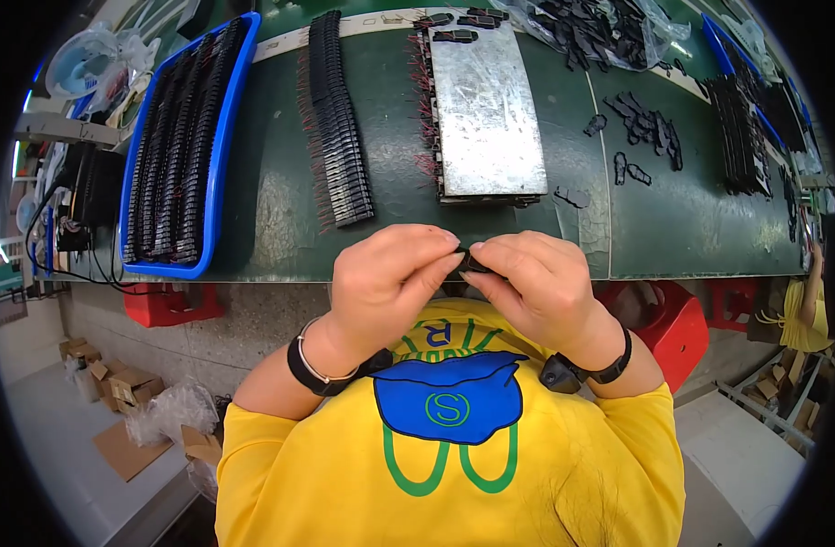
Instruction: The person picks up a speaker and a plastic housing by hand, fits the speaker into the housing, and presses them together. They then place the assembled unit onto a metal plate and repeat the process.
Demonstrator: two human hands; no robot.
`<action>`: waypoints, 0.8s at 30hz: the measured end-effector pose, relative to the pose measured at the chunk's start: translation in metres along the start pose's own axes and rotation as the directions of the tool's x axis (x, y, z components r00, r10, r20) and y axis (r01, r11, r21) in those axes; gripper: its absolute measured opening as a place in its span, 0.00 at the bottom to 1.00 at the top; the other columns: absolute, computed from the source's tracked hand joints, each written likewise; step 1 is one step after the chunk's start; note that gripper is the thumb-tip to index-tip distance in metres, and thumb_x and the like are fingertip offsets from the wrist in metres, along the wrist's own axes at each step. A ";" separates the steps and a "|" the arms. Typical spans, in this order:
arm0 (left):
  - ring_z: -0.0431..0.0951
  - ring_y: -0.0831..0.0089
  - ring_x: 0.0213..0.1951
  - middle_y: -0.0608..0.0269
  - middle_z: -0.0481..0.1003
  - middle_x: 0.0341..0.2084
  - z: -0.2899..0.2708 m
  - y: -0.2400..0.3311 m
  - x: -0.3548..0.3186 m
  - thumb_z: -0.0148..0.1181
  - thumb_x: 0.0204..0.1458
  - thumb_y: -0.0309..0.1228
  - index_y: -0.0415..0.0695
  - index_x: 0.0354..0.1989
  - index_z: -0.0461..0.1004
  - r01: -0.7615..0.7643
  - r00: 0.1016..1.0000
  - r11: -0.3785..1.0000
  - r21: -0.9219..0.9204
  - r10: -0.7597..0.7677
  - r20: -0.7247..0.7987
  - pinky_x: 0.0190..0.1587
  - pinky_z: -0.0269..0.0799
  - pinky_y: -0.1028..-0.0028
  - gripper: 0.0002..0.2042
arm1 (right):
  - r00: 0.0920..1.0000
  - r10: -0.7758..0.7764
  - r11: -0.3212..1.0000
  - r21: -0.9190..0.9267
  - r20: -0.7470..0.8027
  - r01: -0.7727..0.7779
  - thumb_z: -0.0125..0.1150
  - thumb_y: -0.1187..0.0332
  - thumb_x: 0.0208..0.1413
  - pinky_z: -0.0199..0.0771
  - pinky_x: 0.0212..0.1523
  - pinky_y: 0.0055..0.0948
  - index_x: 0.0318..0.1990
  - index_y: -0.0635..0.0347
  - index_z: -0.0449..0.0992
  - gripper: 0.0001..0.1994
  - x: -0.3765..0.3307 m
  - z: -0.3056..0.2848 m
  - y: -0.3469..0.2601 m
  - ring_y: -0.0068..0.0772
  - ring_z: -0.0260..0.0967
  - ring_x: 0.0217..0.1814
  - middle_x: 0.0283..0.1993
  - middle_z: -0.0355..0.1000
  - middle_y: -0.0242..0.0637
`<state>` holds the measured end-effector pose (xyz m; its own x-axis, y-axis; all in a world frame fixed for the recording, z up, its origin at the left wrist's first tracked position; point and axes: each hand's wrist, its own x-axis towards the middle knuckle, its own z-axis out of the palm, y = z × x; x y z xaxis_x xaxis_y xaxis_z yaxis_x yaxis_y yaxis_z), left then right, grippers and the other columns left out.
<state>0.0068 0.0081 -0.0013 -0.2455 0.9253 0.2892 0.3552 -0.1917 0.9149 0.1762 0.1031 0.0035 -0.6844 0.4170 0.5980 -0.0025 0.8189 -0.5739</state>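
Close to the table's front edge, a small black plastic part point(475, 264) is pinched between my two hands. My left hand point(386, 272) is closed, thumb and forefinger together at its left end. My right hand point(541, 278) grips it from the other side, fingers curled. The fingertips cover most of the part, so its exact kind is hidden. Just beyond my hands lies a metal plate point(486, 105) with small black parts and thin red wires along its left side. A long row of black parts with red wires point(337, 128) stretches away to its left.
A blue tray point(208, 219) of black part rows stands at the left. Loose black pieces point(650, 128) lie right of the plate, below a plastic bag point(659, 36) of more. Stacked black strips point(741, 137) sit far right. Red stools point(677, 337) stand below the green table point(272, 201).
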 end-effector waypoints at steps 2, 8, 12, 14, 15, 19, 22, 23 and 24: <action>0.77 0.70 0.28 0.58 0.76 0.31 0.002 -0.001 0.001 0.65 0.43 0.21 0.39 0.33 0.78 -0.288 0.956 0.924 0.251 0.295 0.011 0.29 0.73 0.78 0.07 | 1.000 0.027 1.000 0.000 0.001 -0.027 0.69 0.79 0.34 0.72 0.25 0.30 0.35 0.65 0.74 0.16 -0.002 0.002 0.002 0.41 0.73 0.27 0.30 0.74 0.43; 0.76 0.67 0.31 0.57 0.75 0.34 -0.003 0.003 -0.001 0.68 0.38 0.23 0.42 0.34 0.79 -0.371 0.928 0.895 0.246 0.362 0.084 0.30 0.72 0.76 0.12 | 0.999 0.055 0.998 0.044 -0.003 -0.054 0.68 0.79 0.35 0.72 0.25 0.29 0.37 0.65 0.75 0.16 -0.002 0.001 0.000 0.40 0.73 0.27 0.30 0.74 0.42; 0.75 0.67 0.32 0.57 0.74 0.35 -0.005 0.005 0.002 0.69 0.38 0.24 0.42 0.35 0.79 -0.407 0.914 0.885 0.228 0.393 0.106 0.32 0.72 0.76 0.12 | 1.000 0.014 0.995 0.094 0.000 -0.014 0.68 0.78 0.36 0.72 0.25 0.29 0.38 0.64 0.75 0.16 -0.001 0.002 0.003 0.39 0.73 0.26 0.29 0.74 0.41; 0.75 0.67 0.33 0.57 0.73 0.35 -0.005 0.005 0.002 0.69 0.38 0.23 0.42 0.35 0.79 -0.419 0.908 0.880 0.225 0.403 0.114 0.32 0.72 0.76 0.12 | 1.000 0.007 0.992 0.123 0.004 -0.008 0.67 0.78 0.36 0.72 0.25 0.29 0.38 0.63 0.76 0.16 -0.001 0.001 0.004 0.38 0.73 0.26 0.29 0.74 0.41; 0.75 0.67 0.33 0.57 0.73 0.35 -0.005 0.004 0.003 0.69 0.39 0.24 0.43 0.35 0.79 -0.403 0.915 0.896 0.186 0.388 0.113 0.32 0.72 0.76 0.12 | 1.000 0.007 0.992 0.125 0.003 -0.008 0.67 0.78 0.36 0.72 0.25 0.29 0.38 0.63 0.76 0.16 -0.002 0.001 0.005 0.38 0.73 0.26 0.29 0.74 0.41; 0.75 0.68 0.33 0.57 0.73 0.35 -0.006 0.001 0.001 0.69 0.39 0.23 0.43 0.35 0.79 -0.350 0.934 0.933 0.080 0.340 0.113 0.33 0.72 0.76 0.12 | 0.999 0.033 0.986 0.166 0.020 -0.036 0.67 0.78 0.37 0.71 0.24 0.28 0.37 0.62 0.76 0.15 -0.005 0.001 0.007 0.37 0.73 0.25 0.28 0.73 0.39; 0.75 0.68 0.34 0.56 0.73 0.35 -0.006 -0.001 -0.001 0.68 0.39 0.23 0.42 0.37 0.79 -0.314 0.944 0.949 0.029 0.309 0.117 0.34 0.73 0.76 0.13 | 0.999 0.045 0.977 0.209 -0.004 -0.043 0.68 0.77 0.38 0.71 0.24 0.28 0.36 0.62 0.75 0.13 -0.007 0.002 0.008 0.37 0.72 0.25 0.27 0.73 0.39; 0.75 0.69 0.35 0.56 0.73 0.36 -0.006 -0.003 -0.001 0.68 0.41 0.22 0.42 0.38 0.78 -0.251 0.962 0.968 -0.005 0.250 0.113 0.34 0.73 0.77 0.13 | 0.999 0.044 0.977 0.208 -0.005 -0.042 0.68 0.77 0.38 0.71 0.24 0.28 0.36 0.62 0.75 0.13 -0.007 0.002 0.008 0.37 0.72 0.25 0.27 0.73 0.39; 0.76 0.71 0.35 0.56 0.73 0.37 -0.006 -0.004 -0.002 0.67 0.42 0.21 0.41 0.39 0.78 -0.187 0.975 0.982 -0.039 0.190 0.112 0.35 0.73 0.77 0.13 | 0.998 0.066 0.974 0.218 0.008 -0.066 0.68 0.76 0.39 0.71 0.24 0.28 0.35 0.62 0.75 0.13 -0.008 0.001 0.008 0.37 0.72 0.24 0.27 0.74 0.39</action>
<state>0.0003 0.0045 -0.0034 -0.0710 0.9027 0.4244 0.3591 -0.3738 0.8552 0.1806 0.1060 -0.0066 -0.6890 0.4668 0.5544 -0.1161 0.6841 -0.7201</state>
